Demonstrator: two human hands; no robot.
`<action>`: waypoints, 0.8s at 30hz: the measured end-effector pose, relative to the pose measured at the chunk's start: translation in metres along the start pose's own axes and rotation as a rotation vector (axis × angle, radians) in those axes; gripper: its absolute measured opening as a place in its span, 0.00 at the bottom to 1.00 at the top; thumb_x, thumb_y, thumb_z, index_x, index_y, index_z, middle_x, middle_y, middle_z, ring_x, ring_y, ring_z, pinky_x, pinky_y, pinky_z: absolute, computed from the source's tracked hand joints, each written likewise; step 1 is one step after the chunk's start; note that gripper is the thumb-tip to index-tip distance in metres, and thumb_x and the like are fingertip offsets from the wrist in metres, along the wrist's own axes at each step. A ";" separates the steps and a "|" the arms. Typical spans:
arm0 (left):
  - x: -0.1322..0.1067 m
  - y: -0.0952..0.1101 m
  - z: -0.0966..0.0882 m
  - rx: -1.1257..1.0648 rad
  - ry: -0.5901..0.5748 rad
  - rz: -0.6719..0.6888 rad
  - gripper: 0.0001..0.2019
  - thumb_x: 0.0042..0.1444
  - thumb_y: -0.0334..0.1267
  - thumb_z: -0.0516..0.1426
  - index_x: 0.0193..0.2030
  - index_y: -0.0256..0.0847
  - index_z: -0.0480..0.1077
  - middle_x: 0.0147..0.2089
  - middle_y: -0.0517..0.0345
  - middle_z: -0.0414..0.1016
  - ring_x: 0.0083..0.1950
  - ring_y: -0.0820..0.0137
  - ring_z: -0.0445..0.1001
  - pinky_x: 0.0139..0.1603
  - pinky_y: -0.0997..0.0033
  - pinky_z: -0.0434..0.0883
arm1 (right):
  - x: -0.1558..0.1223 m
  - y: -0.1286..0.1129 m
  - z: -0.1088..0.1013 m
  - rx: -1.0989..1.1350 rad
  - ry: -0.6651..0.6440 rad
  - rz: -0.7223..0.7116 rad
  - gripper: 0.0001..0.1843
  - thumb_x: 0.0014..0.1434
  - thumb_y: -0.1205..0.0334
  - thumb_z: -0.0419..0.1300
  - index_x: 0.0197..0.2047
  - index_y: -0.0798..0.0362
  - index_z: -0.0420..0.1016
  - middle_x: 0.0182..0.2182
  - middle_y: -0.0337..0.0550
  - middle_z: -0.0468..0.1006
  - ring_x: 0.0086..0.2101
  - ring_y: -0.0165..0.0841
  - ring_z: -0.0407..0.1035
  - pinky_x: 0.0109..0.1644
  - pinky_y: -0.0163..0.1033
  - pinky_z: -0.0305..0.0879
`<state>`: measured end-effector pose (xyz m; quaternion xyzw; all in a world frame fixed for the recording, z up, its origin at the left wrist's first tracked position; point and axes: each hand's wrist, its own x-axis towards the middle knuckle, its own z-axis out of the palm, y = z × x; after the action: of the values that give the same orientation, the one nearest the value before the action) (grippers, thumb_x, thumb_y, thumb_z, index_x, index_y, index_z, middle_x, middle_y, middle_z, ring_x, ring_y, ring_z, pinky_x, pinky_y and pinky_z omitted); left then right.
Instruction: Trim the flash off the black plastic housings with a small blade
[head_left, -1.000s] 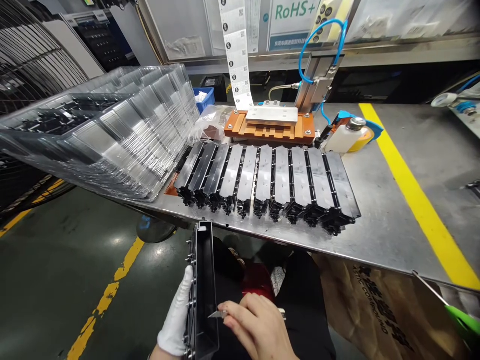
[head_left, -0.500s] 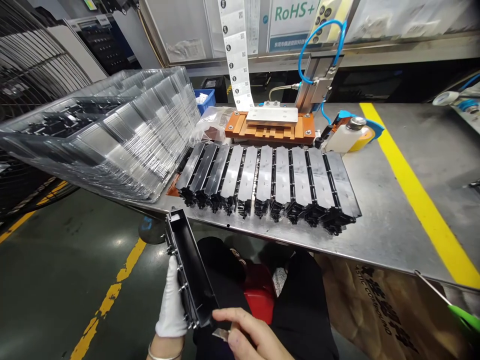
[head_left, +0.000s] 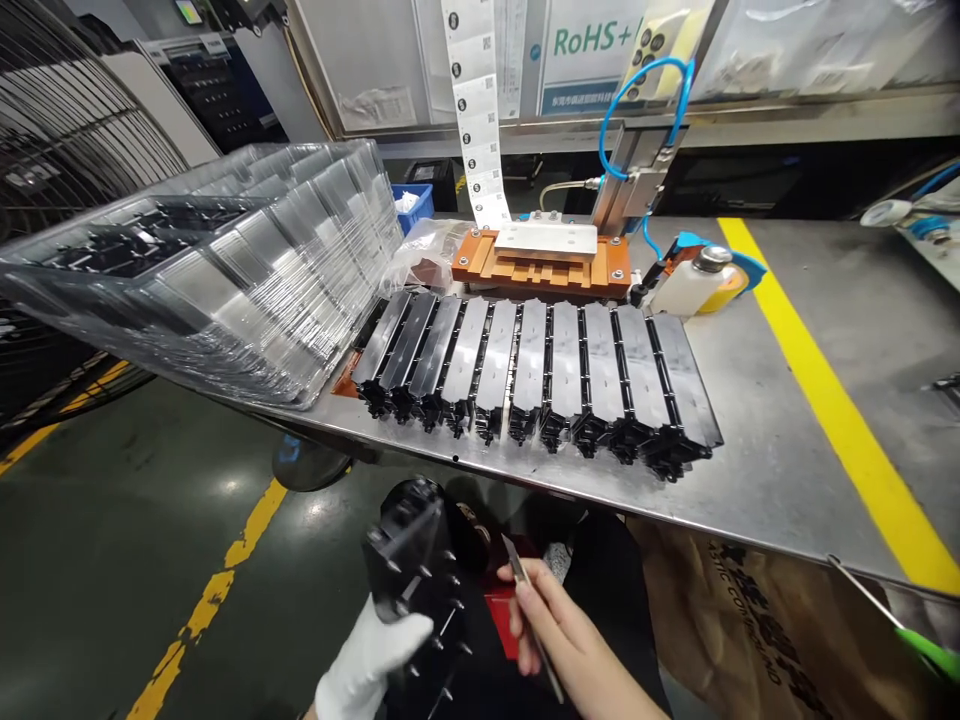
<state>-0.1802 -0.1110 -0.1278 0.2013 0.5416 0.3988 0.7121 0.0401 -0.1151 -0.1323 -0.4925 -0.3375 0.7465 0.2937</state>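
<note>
Below the worktop (head_left: 780,480), the gloved left hand (head_left: 367,660) grips a black housing (head_left: 409,560); the bare right hand (head_left: 559,640) pinches what looks like a knife (head_left: 514,562).

Housings (head_left: 536,380) lie in a row on the bench (head_left: 780,480); stacked trays (head_left: 225,260) left; fixture (head_left: 544,255) behind.

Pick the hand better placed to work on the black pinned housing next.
Probably the right hand: it holds a slim metal blade near the black pinned housing, while the gloved left hand is busy gripping that housing.
</note>
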 end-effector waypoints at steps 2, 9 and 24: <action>-0.001 -0.006 0.002 0.475 0.066 0.226 0.32 0.43 0.29 0.65 0.58 0.47 0.71 0.53 0.49 0.77 0.57 0.51 0.71 0.66 0.49 0.62 | 0.000 -0.012 -0.011 -0.255 0.106 -0.086 0.21 0.67 0.42 0.45 0.52 0.43 0.67 0.36 0.39 0.74 0.37 0.34 0.72 0.44 0.40 0.68; -0.004 -0.017 -0.006 1.416 0.067 0.907 0.45 0.44 0.35 0.62 0.70 0.52 0.51 0.56 0.42 0.71 0.53 0.46 0.74 0.50 0.49 0.75 | 0.007 -0.041 -0.016 -0.705 0.131 -0.248 0.20 0.62 0.39 0.52 0.35 0.47 0.69 0.28 0.33 0.70 0.28 0.29 0.65 0.34 0.34 0.59; -0.007 -0.010 -0.005 1.631 0.079 1.039 0.46 0.46 0.35 0.58 0.72 0.45 0.43 0.56 0.42 0.69 0.51 0.52 0.75 0.46 0.53 0.79 | 0.009 -0.028 -0.013 -0.746 0.254 -0.500 0.25 0.65 0.40 0.49 0.27 0.50 0.63 0.23 0.35 0.67 0.25 0.28 0.63 0.30 0.34 0.55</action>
<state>-0.1820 -0.1233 -0.1322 0.8345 0.5189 0.1720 0.0697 0.0527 -0.0884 -0.1185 -0.5556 -0.6525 0.4142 0.3066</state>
